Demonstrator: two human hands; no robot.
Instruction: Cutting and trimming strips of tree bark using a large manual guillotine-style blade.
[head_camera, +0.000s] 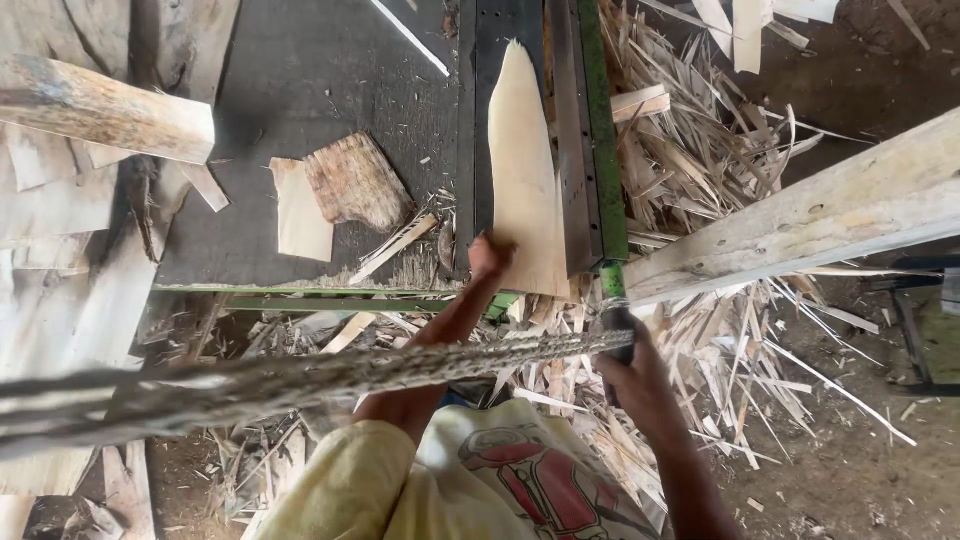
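Head view, looking straight down on a green-framed cutting bench (300, 300), the landmark for all that follows; a blurred, rough rope-like bundle (300, 380) crosses in front of it, hiding the forearms and the ground below the bench edge; a pale plank (800, 215) leaves the frame to the right of the bench. On the bench top lies a pointed pale wood sheet (525, 170), its base at the near edge; the left hand (490, 255) presses on that base, fingers hard to make out. Just off the near right corner, the right hand (630, 370) is closed around a dark handle (618, 335) below the green blade arm (600, 130); right of the bench, wood offcuts (700, 150) pile thick; the left part of the top holds only two scrap pieces (340, 190).
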